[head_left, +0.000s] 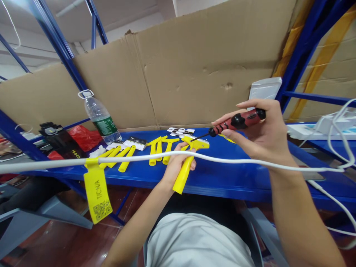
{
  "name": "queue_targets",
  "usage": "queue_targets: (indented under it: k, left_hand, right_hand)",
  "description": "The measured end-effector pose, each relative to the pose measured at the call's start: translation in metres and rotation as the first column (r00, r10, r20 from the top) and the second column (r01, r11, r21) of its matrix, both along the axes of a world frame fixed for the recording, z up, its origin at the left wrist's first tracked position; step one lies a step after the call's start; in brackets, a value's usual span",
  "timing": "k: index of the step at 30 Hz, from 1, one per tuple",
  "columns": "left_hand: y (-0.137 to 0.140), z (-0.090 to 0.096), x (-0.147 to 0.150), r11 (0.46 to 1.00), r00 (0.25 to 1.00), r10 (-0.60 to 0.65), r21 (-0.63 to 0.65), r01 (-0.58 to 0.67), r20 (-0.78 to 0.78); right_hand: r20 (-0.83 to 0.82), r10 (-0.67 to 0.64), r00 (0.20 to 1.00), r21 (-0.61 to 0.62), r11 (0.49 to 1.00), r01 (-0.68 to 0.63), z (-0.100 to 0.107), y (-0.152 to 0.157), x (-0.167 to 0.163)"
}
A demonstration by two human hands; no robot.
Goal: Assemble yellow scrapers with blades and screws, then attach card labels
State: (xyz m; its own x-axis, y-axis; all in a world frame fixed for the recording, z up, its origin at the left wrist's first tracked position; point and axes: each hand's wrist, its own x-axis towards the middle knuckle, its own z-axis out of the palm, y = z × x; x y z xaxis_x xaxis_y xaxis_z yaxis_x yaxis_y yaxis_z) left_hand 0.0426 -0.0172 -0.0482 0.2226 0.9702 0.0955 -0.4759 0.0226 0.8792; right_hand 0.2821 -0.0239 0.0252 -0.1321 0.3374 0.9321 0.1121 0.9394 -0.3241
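Note:
My left hand [172,167] is closed around a yellow scraper [184,175], its handle pointing down toward me and its wide head up. In my right hand [268,135] is a red and black screwdriver [241,120], held by its handle. Its thin shaft slants down to the left, and the tip meets or nearly meets the scraper's head; exact contact is unclear. To the left lie several more yellow scraper parts [167,152] and yellow handles [127,158]. Small black-and-white packets [135,143] lie behind them.
A white cable [236,160] with a yellow tag [97,194] crosses in front of the blue table [222,181]. A water bottle [104,124], red plastic bag [85,138] and black box [59,142] stand left. Cardboard [194,70] walls the back; a blue post [303,55] rises right.

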Motion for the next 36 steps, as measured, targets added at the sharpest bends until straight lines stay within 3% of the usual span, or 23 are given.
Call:
queue_targets:
  k: [5,18,36]
  left_hand:
    - [0.000,-0.001,0.000,1.000,1.000,-0.014,0.017,0.015,-0.021]
    - [-0.002,0.001,0.001,0.999,0.999,-0.017,0.027,0.018,-0.029]
    - [-0.009,0.007,0.001,0.998,0.998,-0.040,0.043,0.042,-0.051]
  right_hand:
    - [-0.067,-0.078,0.995,0.034,0.996,0.080,0.000,0.004,0.001]
    - [-0.019,0.047,0.999,-0.045,0.998,-0.047,0.002,-0.003,-0.001]
    - [-0.119,-0.084,0.989,0.028,0.996,0.088,0.000,0.008,0.001]
